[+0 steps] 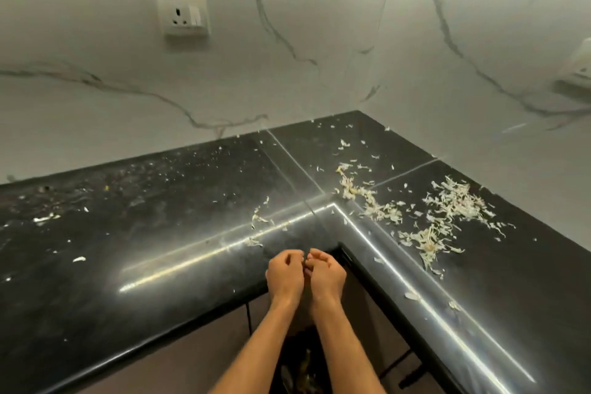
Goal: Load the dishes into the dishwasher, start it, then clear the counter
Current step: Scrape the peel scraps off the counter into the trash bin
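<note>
- Both forearms come up from the bottom edge side by side, close together, wrists nearly touching.
- My left hand (285,277) and right hand (327,275) meet knuckle to knuckle just in front of the inner corner of the counter (160,233), backs of the hands up.
- The fingers of both hands are curled inward, fingertips meeting in the middle. A pale fleck shows there, but I cannot tell whether either hand pinches anything.
- Under the hands, below the counter's lip, I see brown cabinet fronts (204,358) and a dark gap too dim to read.
- The counter is black, glossy and L-shaped; one arm runs off to the left, the other off to the right, and the hands sit in the angle between them.
- Pale peel scraps (447,205) lie thickest on the right arm, in several loose heaps, one near the rounded front edge (425,243), one just beyond the corner (367,198).
- A few shreds (257,219) lie on the left arm close to the hands, and lone flakes (46,218) further left.
- Fine crumbs dot the far left stretch by the wall.
- A seam (294,163) runs from the inner corner back to the wall.
- Behind stands a white veined wall (319,25) with a white socket plate (183,14) on the left face, and another fitting (580,64) cut off at the right edge.
</note>
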A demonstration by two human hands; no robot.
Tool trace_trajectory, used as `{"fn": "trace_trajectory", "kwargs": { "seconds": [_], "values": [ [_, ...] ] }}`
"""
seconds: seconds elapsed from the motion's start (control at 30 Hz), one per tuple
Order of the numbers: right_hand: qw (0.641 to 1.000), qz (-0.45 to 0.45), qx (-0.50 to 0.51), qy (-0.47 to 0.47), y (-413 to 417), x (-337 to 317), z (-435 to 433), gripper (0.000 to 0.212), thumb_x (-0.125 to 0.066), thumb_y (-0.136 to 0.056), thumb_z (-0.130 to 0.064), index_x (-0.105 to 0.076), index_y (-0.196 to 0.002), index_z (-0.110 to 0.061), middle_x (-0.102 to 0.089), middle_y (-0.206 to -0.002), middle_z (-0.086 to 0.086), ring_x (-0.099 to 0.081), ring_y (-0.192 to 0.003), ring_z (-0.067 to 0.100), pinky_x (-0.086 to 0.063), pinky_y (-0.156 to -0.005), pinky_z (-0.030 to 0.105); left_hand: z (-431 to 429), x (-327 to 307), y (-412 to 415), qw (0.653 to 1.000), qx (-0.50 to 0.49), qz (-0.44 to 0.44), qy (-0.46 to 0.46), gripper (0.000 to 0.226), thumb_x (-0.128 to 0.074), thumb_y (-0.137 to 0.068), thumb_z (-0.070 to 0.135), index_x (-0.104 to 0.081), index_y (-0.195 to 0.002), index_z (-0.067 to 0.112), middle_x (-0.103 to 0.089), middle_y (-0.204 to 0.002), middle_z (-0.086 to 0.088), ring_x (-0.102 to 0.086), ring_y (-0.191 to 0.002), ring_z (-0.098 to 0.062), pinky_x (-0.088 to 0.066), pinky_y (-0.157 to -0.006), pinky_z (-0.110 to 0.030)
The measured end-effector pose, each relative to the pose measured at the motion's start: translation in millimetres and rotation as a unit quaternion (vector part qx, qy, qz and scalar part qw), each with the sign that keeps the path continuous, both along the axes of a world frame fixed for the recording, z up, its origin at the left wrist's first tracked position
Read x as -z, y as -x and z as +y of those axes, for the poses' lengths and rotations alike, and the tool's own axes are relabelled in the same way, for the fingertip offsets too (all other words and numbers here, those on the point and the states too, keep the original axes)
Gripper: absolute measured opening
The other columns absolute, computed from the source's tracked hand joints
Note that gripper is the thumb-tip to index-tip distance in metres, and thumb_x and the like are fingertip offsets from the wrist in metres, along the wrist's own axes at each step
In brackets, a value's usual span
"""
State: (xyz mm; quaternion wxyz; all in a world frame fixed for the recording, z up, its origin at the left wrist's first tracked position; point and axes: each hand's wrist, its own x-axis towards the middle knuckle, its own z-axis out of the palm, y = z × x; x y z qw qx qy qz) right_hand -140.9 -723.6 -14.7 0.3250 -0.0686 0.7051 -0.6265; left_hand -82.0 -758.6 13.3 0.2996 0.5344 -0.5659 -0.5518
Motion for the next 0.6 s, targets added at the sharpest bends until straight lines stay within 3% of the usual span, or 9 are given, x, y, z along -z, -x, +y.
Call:
{"fn": "trace_trajectory", "kwargs": {
  "seconds": [0.07, 0.13, 0.2, 0.27, 0.3, 0.4, 0.47, 0.6],
  "values": [
    [1.000, 0.017, -0.001, 0.008, 1.8, -29.4, -8.9, 0.022, -0.060, -0.085, -0.002, -0.069, -0.085, -0.022, -0.072, -0.087, 0.006, -0.069, -0.083, 0.024, -0.057, -0.081, 0.042, -21.8, -13.9, -4.3, 0.999, -0.021, 0.003, 0.031, 0.028, -0.056, -0.089, 0.016, -0.066, -0.067, 0.029, -0.071, -0.076, 0.002, -0.067, -0.076, -0.018, -0.056, -0.077, -0.037],
    [0.999, 0.037, -0.014, 0.001, 0.5, -43.3, -13.4, 0.019, -0.060, -0.086, -0.002, -0.070, -0.090, -0.018, -0.071, -0.089, 0.004, -0.068, -0.084, 0.022, -0.057, -0.083, 0.040, -36.3, -22.2, -12.2, 0.997, -0.035, -0.009, 0.066, 0.027, -0.055, -0.092, 0.016, -0.064, -0.067, 0.023, -0.065, -0.068, 0.003, -0.061, -0.070, -0.017, -0.048, -0.063, -0.027],
    [0.996, 0.081, -0.034, -0.030, 3.2, -48.9, -15.0, 0.018, -0.061, -0.087, -0.007, -0.071, -0.098, -0.017, -0.071, -0.091, 0.000, -0.067, -0.086, 0.016, -0.057, -0.080, 0.032, -48.9, -27.1, -19.9, 0.992, -0.050, -0.043, 0.104, 0.020, -0.053, -0.094, 0.017, -0.065, -0.078, 0.017, -0.064, -0.074, 0.002, -0.060, -0.075, -0.018, -0.039, -0.057, -0.020],
    [0.981, 0.158, -0.089, -0.065, 4.7, -51.6, -17.0, 0.021, -0.062, -0.087, -0.008, -0.070, -0.102, -0.019, -0.070, -0.095, -0.004, -0.065, -0.089, 0.009, -0.051, -0.077, 0.020, -61.1, -18.5, -27.4, 0.986, -0.057, -0.094, 0.129, 0.016, -0.052, -0.095, 0.021, -0.066, -0.101, 0.018, -0.067, -0.102, -0.002, -0.061, -0.100, -0.022, -0.045, -0.072, -0.027],
    [0.973, 0.185, -0.117, -0.069, 8.4, -49.9, -21.0, 0.024, -0.062, -0.086, -0.007, -0.070, -0.106, -0.019, -0.069, -0.098, -0.005, -0.063, -0.093, 0.007, -0.048, -0.078, 0.017, -69.2, -13.0, -27.8, 0.981, -0.042, -0.126, 0.139, 0.026, -0.051, -0.095, 0.025, -0.062, -0.117, 0.018, -0.062, -0.121, -0.005, -0.056, -0.114, -0.024, -0.047, -0.086, -0.033],
    [0.958, 0.227, -0.156, -0.085, 21.3, -43.8, -35.2, 0.028, -0.061, -0.087, -0.008, -0.069, -0.111, -0.019, -0.069, -0.104, -0.004, -0.061, -0.099, 0.005, -0.046, -0.083, 0.015, -86.6, 6.3, -20.2, 0.962, 0.012, -0.232, 0.145, 0.064, -0.046, -0.097, 0.041, -0.024, -0.152, 0.014, -0.020, -0.159, -0.009, -0.018, -0.147, -0.025, -0.019, -0.119, -0.041],
    [0.956, 0.233, -0.155, -0.084, 33.6, -38.4, -43.7, 0.027, -0.060, -0.088, -0.006, -0.069, -0.109, -0.019, -0.068, -0.103, -0.005, -0.061, -0.098, 0.004, -0.046, -0.081, 0.013, -90.8, 16.7, -13.5, 0.949, 0.033, -0.283, 0.133, 0.078, -0.037, -0.098, 0.052, -0.002, -0.155, 0.013, 0.003, -0.162, -0.011, 0.003, -0.150, -0.025, -0.001, -0.122, -0.040],
    [0.957, 0.254, -0.122, -0.065, 59.4, -31.8, -54.1, 0.024, -0.058, -0.087, -0.003, -0.071, -0.100, -0.019, -0.069, -0.097, -0.006, -0.062, -0.091, 0.001, -0.050, -0.082, 0.017, -100.5, 32.2, 8.5, 0.916, 0.041, -0.363, 0.167, 0.085, -0.025, -0.096, 0.061, 0.012, -0.153, 0.010, 0.014, -0.160, -0.015, 0.015, -0.148, -0.026, 0.010, -0.120, -0.039]
  ]
}}
